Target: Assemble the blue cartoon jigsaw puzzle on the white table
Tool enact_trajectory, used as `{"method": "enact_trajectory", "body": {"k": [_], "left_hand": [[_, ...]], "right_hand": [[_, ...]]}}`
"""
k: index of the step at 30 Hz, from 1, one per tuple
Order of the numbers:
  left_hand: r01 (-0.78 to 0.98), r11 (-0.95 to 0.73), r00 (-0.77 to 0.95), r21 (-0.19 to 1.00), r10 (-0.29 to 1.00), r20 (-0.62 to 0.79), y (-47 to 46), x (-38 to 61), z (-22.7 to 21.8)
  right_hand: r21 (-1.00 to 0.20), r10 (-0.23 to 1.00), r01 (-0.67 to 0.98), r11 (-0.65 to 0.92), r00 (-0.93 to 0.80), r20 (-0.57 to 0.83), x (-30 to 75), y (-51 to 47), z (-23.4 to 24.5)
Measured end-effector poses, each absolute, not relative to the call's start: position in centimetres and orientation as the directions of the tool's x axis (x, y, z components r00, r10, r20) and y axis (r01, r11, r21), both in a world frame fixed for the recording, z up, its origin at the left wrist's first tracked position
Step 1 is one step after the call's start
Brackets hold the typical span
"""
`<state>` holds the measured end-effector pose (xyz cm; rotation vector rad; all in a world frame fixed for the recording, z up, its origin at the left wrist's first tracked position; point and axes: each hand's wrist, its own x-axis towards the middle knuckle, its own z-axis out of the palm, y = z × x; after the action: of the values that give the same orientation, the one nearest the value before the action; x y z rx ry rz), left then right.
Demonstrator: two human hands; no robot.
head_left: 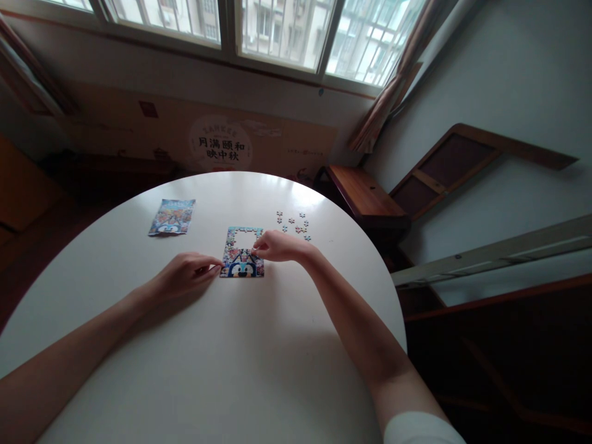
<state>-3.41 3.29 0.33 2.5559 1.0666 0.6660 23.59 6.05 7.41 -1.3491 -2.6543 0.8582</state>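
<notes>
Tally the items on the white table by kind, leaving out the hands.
Partly built puzzle: 1
Printed picture sheet: 1
Loose puzzle pieces: about 8, too small to be sure
Total: about 10

Dim room, daylight from the window only, wide-angle warp.
Window (277, 31) at top is blown out, its bars and the buildings outside washed pale. Light comes from the far side onto the table (240, 370), with white glare at its far rim and grey falloff toward the near edge. Faint, soft shadows lie under the left hand (185, 274) and right hand (280, 246), on the camera side. Left floor and lower right corner are nearly black, detail lost. Wall (509, 80) is flat grey. Strong fisheye: window frame bows, table edge curves, forearms stretch at the bottom. Puzzle (242, 253) is small and soft, its print unreadable.
</notes>
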Motion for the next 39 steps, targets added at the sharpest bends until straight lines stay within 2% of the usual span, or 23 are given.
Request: {"method": "enact_trajectory", "body": {"k": [12, 29, 39], "left_hand": [[0.570, -0.666, 0.607, 0.481, 0.736, 0.300, 3.21, -3.37, 0.49], [0.565, -0.681, 0.609, 0.466, 0.725, 0.320, 3.33, -3.58, 0.21], [0.577, -0.676, 0.608, 0.459, 0.731, 0.311, 3.33, -3.45, 0.33]], "right_hand": [[-0.489, 0.770, 0.755, 0.437, -0.595, -0.231, 23.42, 6.03, 7.46], [-0.484, 0.763, 0.736, 0.473, -0.617, -0.194, 23.37, 5.75, 7.67], [-0.512, 0.781, 0.751, 0.417, -0.584, -0.219, 23.28, 5.76, 7.68]]}}
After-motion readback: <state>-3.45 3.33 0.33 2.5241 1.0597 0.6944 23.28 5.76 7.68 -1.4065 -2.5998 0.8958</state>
